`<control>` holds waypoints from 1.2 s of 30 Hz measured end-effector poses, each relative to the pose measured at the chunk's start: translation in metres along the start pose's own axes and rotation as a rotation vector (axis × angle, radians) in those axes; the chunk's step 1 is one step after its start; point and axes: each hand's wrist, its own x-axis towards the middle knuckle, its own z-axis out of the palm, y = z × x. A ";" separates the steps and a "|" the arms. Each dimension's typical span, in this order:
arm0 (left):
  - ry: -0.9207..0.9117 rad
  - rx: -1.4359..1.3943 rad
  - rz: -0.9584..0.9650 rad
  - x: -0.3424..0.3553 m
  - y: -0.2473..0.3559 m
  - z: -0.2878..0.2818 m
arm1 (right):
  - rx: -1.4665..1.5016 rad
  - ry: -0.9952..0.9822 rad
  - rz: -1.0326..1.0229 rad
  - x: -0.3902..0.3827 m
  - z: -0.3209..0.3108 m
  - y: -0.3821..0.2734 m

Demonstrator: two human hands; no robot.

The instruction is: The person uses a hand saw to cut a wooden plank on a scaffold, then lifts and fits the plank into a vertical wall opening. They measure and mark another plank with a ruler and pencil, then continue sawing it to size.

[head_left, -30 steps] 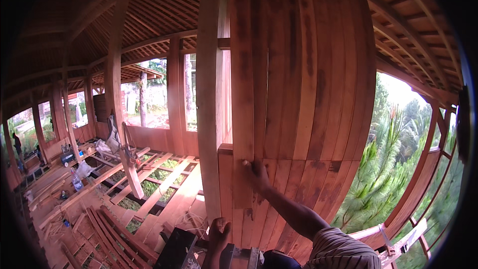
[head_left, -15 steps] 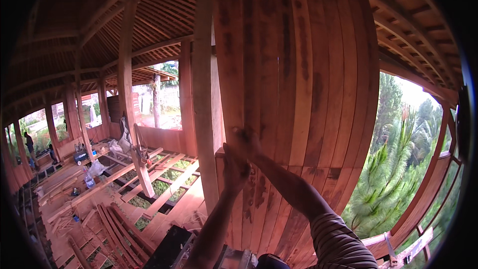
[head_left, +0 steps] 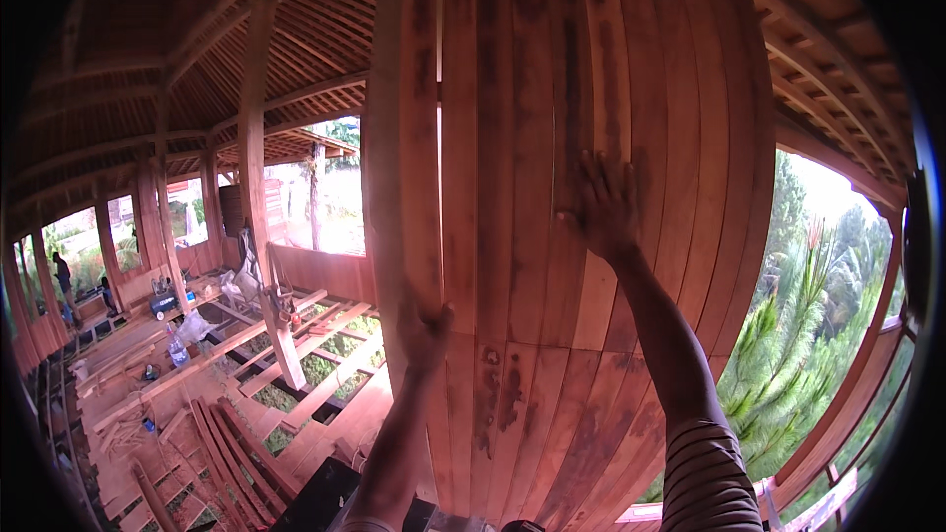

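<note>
From here I see wood strips on the floor, left. The plank wall is straight ahead, beside a post. My right hand spreads open against the wall; my blurry left hand is at its left edge, grip unclear.

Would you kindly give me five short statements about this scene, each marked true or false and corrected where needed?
1. The bare right hand is spread against the reddish-brown, vertical-plank wooden wall. True.
2. The bare left hand is higher than the right hand. False: it is lower in the picture.
3. The clear plastic bottle is left of the wall. True.
4. The green, long-needled tree is left of the wall. False: it is on the right.
5. The striped fabric sleeve is on the right arm. True.
</note>
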 end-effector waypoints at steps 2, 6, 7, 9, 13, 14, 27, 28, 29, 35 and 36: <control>0.022 0.066 0.076 0.002 -0.022 0.010 | -0.071 -0.057 0.015 0.005 0.000 -0.004; 0.095 0.095 0.137 0.005 -0.046 0.032 | -0.045 -0.086 0.034 0.005 0.000 -0.009; 0.073 0.112 0.096 0.006 -0.050 0.033 | -0.040 -0.075 0.035 0.005 0.001 -0.008; 0.028 0.084 0.005 0.007 -0.055 0.036 | -0.031 -0.055 0.039 0.002 0.005 -0.005; -0.007 0.042 -0.088 0.009 -0.065 0.027 | -0.024 -0.036 0.038 0.001 0.013 -0.007; -0.004 0.059 -0.090 0.008 -0.067 0.025 | -0.034 -0.040 0.034 0.001 0.013 -0.009; 0.116 0.156 0.082 0.051 -0.069 0.045 | -0.053 -0.043 0.033 0.004 0.006 -0.011; 0.112 0.160 0.085 0.049 -0.073 0.044 | -0.053 -0.043 0.033 0.004 0.006 -0.011; 0.105 0.166 0.087 0.048 -0.076 0.044 | -0.052 -0.045 0.036 0.003 0.006 -0.011; 0.084 0.057 0.005 0.047 -0.075 0.045 | -0.055 -0.006 0.023 0.002 0.009 -0.009; 0.101 0.088 0.032 0.047 -0.076 0.046 | -0.050 0.000 0.021 0.002 0.010 -0.009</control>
